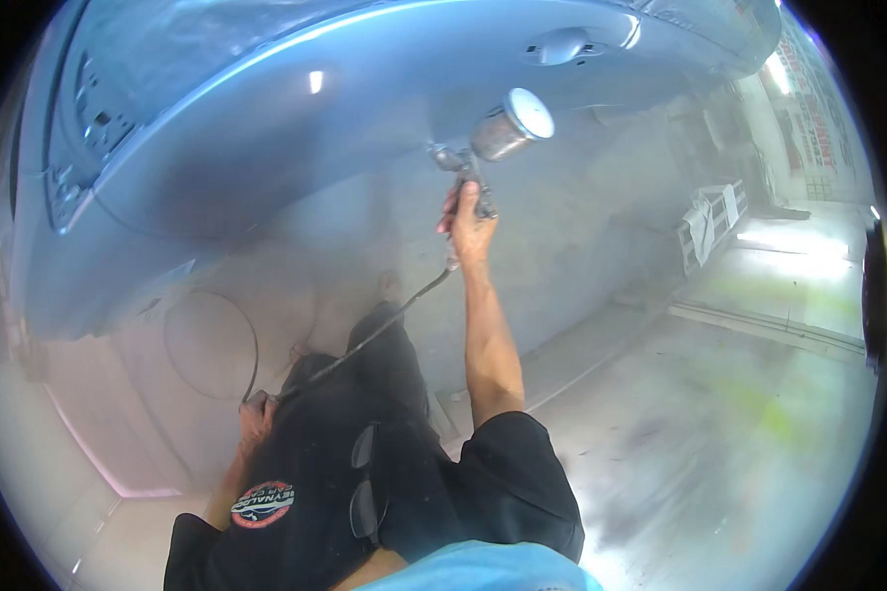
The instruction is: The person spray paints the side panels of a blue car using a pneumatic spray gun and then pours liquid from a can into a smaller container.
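My right hand (471,219) is wrapped round the handle of a paint spray gun (473,172), held out ahead with its metal cup (508,126) tilted to the right. The gun's nozzle end points left, toward a blue-grey car body panel (296,128), apart from it. A dark air hose (389,320) runs from the gun's base down to my left hand (258,414), which is closed on it near my left hip. Past that hand the hose loops toward the floor. Haze hangs about the gun and the panel.
A door handle (565,46) sits on the panel at the top. To the right, a white rack (710,222) with sheets hung on it stands on the pale, stained floor (680,453). A pinkish covered surface (118,414) lies at the lower left. Sunglasses (365,483) hang from my dark shirt.
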The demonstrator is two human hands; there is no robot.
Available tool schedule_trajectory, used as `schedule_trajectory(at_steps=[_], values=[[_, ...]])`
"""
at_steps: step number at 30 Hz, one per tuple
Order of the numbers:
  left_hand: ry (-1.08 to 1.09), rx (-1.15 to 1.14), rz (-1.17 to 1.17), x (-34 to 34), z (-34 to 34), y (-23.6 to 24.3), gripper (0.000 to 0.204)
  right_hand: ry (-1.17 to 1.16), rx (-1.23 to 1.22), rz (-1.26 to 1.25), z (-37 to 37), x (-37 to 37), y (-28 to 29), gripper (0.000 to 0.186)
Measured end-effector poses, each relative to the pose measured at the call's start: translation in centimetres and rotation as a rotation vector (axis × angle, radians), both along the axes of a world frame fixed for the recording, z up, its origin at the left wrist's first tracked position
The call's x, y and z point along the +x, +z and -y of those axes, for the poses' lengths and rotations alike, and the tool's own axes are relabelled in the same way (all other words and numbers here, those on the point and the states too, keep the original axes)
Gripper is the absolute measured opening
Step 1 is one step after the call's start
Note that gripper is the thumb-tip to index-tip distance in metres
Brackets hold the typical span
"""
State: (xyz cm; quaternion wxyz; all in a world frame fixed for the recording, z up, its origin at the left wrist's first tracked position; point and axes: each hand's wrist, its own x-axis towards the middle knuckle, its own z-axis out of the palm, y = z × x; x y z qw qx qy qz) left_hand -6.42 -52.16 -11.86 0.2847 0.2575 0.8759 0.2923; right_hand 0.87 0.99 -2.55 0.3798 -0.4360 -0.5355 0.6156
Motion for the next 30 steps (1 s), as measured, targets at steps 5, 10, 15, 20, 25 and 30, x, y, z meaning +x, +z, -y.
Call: schedule_trajectory(at_steps=[5, 10, 15, 20, 25, 30], values=[[-0.067, 0.045, 0.045, -0.4, -8.5, 3.8, 0.038, -0.132, 0.092, -0.003, -12.2, 6.0, 1.2, 0.049], [-0.057, 0.077, 0.143, 2.4, -14.2, 3.9, 0.04, -0.182, 0.163, 0.051, -23.7, 12.8, 4.6, 0.052], [-0.033, 0.021, 0.174, 0.7, -16.1, 3.3, 0.042, -0.431, 0.248, 0.159, -29.2, 13.7, 7.0, 0.055], [0.019, 0.074, 0.164, 0.7, -14.3, 3.6, 0.042, -0.58, 0.323, 0.159, -27.2, 13.0, 7.6, 0.051], [0.112, 0.138, 0.18, -1.2, -9.1, 1.1, 0.045, -0.481, 0.248, 0.091, -18.5, 9.4, 5.6, 0.051], [0.137, 0.154, 0.097, -4.0, -3.0, 1.0, 0.049, -0.212, 0.229, 0.146, -5.9, 4.2, 4.6, 0.051]])
